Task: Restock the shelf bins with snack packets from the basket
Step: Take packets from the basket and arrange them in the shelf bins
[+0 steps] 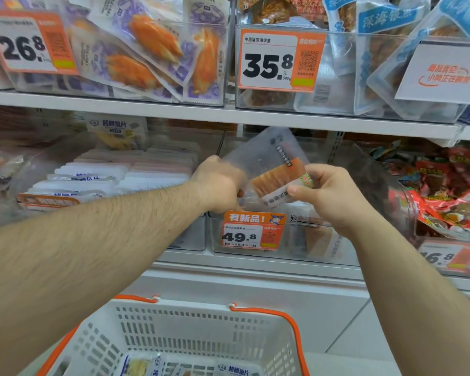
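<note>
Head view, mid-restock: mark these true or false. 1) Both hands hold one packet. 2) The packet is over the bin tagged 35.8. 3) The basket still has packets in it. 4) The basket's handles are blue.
1) True: the left hand and the right hand both have a grip on the packet.
2) False: it is over the bin tagged 49.8.
3) True: packets lie in the basket.
4) False: the handles are orange.

At six o'clock, a white slotted basket [190,337] is showing orange handles [291,329]; a clear packet [276,169] is showing orange slices.
</note>
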A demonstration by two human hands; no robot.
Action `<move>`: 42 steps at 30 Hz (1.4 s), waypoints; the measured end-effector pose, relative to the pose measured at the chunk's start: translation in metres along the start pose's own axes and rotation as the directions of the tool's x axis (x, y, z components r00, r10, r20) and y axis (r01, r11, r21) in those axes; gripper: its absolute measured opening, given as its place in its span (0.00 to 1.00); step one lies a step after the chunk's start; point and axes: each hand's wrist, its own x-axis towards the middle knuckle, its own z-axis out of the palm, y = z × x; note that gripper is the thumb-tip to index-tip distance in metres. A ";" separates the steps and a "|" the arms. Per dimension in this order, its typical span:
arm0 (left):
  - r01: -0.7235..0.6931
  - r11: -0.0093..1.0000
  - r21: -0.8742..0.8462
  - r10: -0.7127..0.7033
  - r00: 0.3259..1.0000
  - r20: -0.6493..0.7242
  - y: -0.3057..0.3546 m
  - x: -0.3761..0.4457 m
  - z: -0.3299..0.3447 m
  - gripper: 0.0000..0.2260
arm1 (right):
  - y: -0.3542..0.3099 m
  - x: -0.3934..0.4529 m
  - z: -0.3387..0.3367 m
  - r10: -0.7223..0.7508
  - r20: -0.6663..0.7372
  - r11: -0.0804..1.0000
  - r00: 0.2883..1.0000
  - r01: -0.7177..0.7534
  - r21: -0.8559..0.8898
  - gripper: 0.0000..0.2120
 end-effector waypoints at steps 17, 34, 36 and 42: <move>-0.043 0.632 -0.773 -0.075 0.990 -0.117 -0.034 -0.030 -0.025 0.11 | -0.016 0.012 0.013 0.128 0.181 0.602 0.975 0.068 -0.796 0.05; -0.223 0.967 -0.120 0.228 0.973 0.026 -0.020 -0.029 -0.029 0.04 | -0.018 0.010 0.024 0.120 0.219 0.634 0.968 0.095 -0.767 0.04; -0.225 0.969 -0.100 0.229 0.973 0.033 -0.019 -0.029 -0.030 0.04 | -0.019 0.011 0.023 0.137 0.239 0.639 0.961 0.098 -0.763 0.04; -0.224 0.975 -0.019 0.224 0.972 0.067 -0.019 -0.027 -0.018 0.10 | -0.015 0.015 0.027 0.197 0.263 0.624 0.945 0.086 -0.777 0.06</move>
